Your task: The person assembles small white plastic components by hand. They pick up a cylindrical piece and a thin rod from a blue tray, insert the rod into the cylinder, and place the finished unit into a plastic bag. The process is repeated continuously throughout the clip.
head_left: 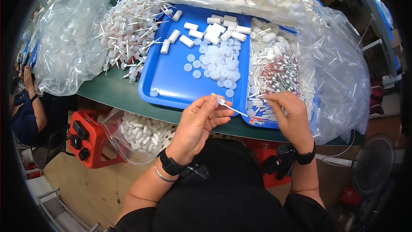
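thin white stick [231, 108] — pinched by left hand [199, 122], right hand [288, 114] beside

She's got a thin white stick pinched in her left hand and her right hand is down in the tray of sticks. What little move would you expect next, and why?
Probably the right hand lifts a piece from the tray of sticks and brings it toward the left hand. The left hand holds the thin white stick pointed rightward, while the right fingertips rest among the loose sticks.
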### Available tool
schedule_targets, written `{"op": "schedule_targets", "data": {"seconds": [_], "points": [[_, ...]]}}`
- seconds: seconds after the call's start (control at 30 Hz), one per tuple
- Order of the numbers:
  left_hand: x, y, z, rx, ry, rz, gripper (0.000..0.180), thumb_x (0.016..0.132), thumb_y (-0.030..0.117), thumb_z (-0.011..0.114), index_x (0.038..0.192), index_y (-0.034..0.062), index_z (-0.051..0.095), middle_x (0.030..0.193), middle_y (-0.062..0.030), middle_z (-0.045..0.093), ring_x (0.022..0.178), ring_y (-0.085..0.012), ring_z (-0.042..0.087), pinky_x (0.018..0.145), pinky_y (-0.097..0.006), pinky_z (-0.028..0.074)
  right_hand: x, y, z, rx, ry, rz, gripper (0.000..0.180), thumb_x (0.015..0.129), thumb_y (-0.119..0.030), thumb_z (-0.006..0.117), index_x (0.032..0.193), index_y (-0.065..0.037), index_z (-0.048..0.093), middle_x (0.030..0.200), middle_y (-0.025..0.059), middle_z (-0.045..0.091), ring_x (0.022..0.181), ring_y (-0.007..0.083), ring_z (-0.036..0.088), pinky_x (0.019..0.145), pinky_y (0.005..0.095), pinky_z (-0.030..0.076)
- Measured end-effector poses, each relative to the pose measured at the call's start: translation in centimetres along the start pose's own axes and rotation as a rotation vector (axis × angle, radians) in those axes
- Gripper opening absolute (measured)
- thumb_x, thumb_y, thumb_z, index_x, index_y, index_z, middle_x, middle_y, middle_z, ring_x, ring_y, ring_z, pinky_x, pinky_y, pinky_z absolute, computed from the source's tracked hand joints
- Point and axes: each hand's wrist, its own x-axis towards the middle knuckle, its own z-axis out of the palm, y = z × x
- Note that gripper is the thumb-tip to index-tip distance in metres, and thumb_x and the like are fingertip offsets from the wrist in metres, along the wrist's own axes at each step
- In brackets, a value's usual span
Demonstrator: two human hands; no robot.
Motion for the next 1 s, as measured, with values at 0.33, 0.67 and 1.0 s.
{"op": "schedule_targets", "data": {"seconds": [0.33, 0.67, 1.0], "points": [[0.2, -1.4, -1.1, 0.100, 0.026, -0.010, 0.038, 0.103, 0.031, 0.058, 0.122, -0.0023, 0.059, 0.103, -0.0149, 0.069, 0.093, -0.0214, 0.072, 0.083, -0.030, 0.061, 0.3, 2.0, 2.8, -0.557, -0.287, -0.274, 0.004, 0.073, -0.003, 0.061, 0.072, -0.006, 0.059, 0.075, 0.0095, 0.060, 0.076, 0.0269, 0.062, 0.070, 0.0382, 0.049], [0.3, -1.2, -0.5, 0.058, 0.021, -0.004, 0.038, 0.103, 0.028, 0.058, 0.126, -0.0026, 0.057, 0.112, -0.0187, 0.069, 0.101, -0.0234, 0.071, 0.089, -0.030, 0.060, 0.3, 1.4, 1.6, -0.234, -0.180, -0.141, 0.005, 0.082, -0.004, 0.067, 0.082, -0.003, 0.063, 0.077, 0.0129, 0.065, 0.068, 0.0303, 0.066, 0.060, 0.0401, 0.051], [0.6, -1.0, 0.9, -0.053, 0.006, 0.067, 0.034, 0.104, 0.021, 0.058, 0.127, -0.0034, 0.056, 0.115, -0.0153, 0.068, 0.102, -0.0192, 0.069, 0.094, -0.031, 0.058, 0.4, -1.4, 1.4, 0.036, -0.109, -0.149, 0.017, 0.079, -0.001, 0.073, 0.095, -0.004, 0.066, 0.080, 0.0102, 0.068, 0.067, 0.0273, 0.067, 0.058, 0.0367, 0.053]]}}
